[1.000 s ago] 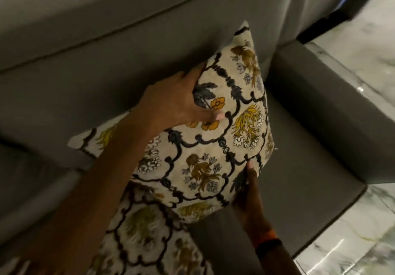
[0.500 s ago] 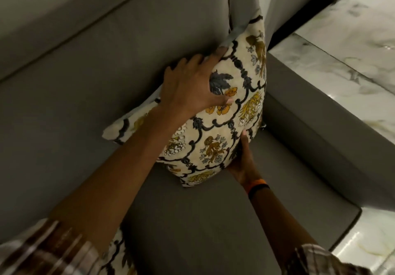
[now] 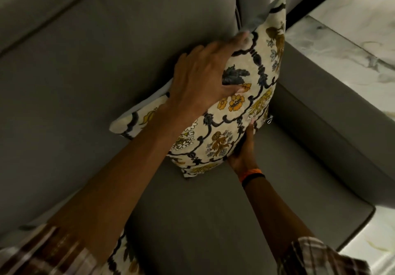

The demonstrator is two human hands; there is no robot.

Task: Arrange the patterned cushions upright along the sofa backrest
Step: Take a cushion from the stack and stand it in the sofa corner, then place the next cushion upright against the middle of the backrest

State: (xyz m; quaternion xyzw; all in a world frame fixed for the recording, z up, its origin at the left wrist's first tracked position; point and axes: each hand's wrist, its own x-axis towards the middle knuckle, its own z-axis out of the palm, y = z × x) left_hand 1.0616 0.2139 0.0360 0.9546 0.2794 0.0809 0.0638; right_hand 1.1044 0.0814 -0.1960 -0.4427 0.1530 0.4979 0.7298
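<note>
A cream cushion [image 3: 230, 120] with black scrollwork and yellow flowers leans against the grey sofa backrest [image 3: 106, 71], close to the right armrest, its lower corner on the seat. My left hand [image 3: 205, 78] lies spread over its upper face and top edge, fingers gripping. My right hand [image 3: 244, 148] holds the cushion's lower right edge from below, thumb on the front. A second patterned cushion [image 3: 124, 257] shows partly at the bottom, under my left forearm.
The grey armrest [image 3: 333, 129] runs along the right side of the seat [image 3: 203, 221]. Beyond it lies a glossy marble floor [image 3: 352, 39]. A seam between backrest cushions [image 3: 236, 3] rises just above the held cushion.
The cushion has moved from mid-air down and back against the backrest near the armrest. The view has shifted closer, and both hands kept their hold.
</note>
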